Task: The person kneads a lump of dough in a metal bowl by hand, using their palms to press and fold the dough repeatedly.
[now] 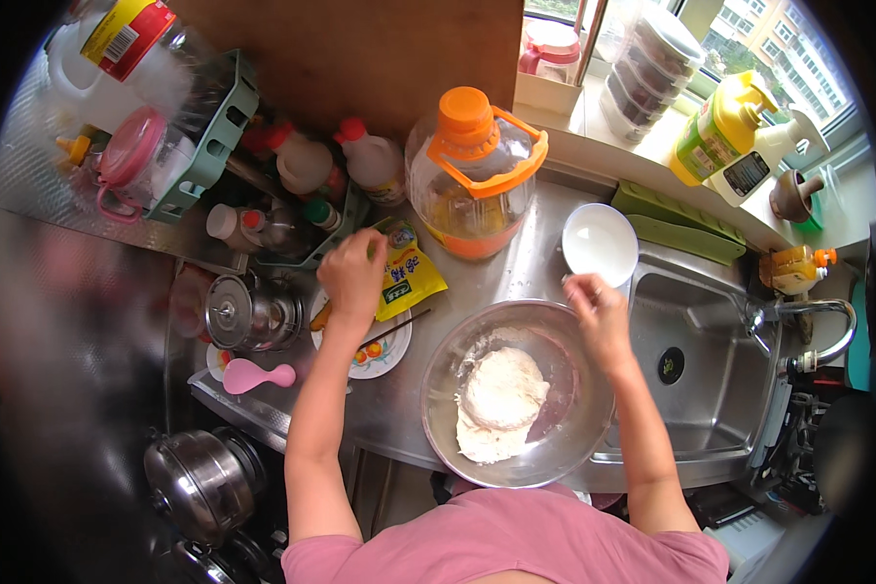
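Note:
My left hand is curled at the left edge of a yellow seasoning packet. Its fingertips are turned away, so whether they grip the packet is unclear. Below that wrist lies a patterned plate with a dark chopstick across it. My right hand hovers by the right rim of a large steel bowl, fingers loosely bent and slightly apart, with pale bits on them. No object shows in it. Inside the bowl rests a rough lump of dough. A white bowl stands just beyond my right hand.
A big oil jug with an orange handle stands behind the packet. At right is a steel sink with a faucet. Bottles crowd a green rack at left. A pink spoon lies near the counter's left edge.

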`<state>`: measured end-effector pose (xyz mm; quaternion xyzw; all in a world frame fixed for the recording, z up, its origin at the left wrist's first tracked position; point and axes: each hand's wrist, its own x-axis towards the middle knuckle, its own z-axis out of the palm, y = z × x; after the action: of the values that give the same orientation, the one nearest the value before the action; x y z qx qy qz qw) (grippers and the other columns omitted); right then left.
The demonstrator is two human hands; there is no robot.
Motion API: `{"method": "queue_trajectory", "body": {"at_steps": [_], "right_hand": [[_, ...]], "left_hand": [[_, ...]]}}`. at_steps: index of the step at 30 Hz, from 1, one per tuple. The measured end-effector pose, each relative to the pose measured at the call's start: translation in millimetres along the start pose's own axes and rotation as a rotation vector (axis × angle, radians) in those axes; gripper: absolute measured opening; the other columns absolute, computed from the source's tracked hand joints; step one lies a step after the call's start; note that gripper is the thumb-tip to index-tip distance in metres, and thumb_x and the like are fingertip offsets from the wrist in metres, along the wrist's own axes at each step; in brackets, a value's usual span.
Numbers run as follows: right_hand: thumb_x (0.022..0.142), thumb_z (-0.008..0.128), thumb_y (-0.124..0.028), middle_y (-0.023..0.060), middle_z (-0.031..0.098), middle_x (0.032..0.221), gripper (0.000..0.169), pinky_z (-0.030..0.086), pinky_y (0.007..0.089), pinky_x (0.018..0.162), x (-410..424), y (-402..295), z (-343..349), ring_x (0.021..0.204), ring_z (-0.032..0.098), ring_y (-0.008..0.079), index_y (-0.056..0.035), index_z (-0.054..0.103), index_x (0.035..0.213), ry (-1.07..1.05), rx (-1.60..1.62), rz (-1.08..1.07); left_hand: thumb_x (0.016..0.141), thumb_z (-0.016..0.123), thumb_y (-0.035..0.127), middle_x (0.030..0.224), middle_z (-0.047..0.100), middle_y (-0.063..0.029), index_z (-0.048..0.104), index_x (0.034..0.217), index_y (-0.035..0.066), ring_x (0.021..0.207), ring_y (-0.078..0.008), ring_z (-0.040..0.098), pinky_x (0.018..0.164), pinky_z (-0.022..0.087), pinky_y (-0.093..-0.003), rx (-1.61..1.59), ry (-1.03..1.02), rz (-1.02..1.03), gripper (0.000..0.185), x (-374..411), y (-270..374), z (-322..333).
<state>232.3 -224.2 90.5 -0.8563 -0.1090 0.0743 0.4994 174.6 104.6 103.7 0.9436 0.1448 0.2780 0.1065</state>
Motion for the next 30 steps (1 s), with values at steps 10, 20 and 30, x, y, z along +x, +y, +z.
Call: {"method": "queue_trajectory", "body": {"at_steps": [10,20,30], "right_hand": [[0.079,0.058,0.001,0.0216,0.063,0.102,0.02,0.051,0.0451,0.078,101.1,104.7,6.7,0.091,0.063,0.04,-0.0008,0.063,0.097,0.033,-0.795,-0.11],[0.081,0.052,0.003,0.021,0.062,0.085,0.016,0.049,0.0434,0.076,40.3,21.9,-12.2,0.084,0.064,0.0382,-0.0009,0.062,0.094,-0.07,-0.288,-0.387],[0.08,0.058,-0.017,0.0229,0.067,0.086,0.019,0.052,0.0493,0.073,-17.7,46.4,112.0,0.081,0.066,0.0399,-0.0013,0.067,0.086,-0.667,-0.522,-0.147]], "left_hand": [[0.077,0.072,0.01,0.076,0.055,-0.0031,0.071,0.082,0.009,0.079,-0.022,0.054,0.071,0.039,-0.0351,-0.594,-0.46,0.258,0.005,-129.2,104.6,-33.3],[0.081,0.064,0.003,0.136,0.047,-0.0188,0.057,0.125,0.006,0.129,-0.0338,0.044,0.113,0.026,-0.0443,-0.374,-0.308,0.011,0.045,-185.7,87.0,-38.5],[0.096,0.054,0.013,0.097,0.068,-0.0178,0.057,0.118,-0.005,0.088,-0.0233,0.065,0.08,0.048,-0.0327,-0.846,-0.312,-0.586,0.029,-219.5,57.5,-2.4]]}}
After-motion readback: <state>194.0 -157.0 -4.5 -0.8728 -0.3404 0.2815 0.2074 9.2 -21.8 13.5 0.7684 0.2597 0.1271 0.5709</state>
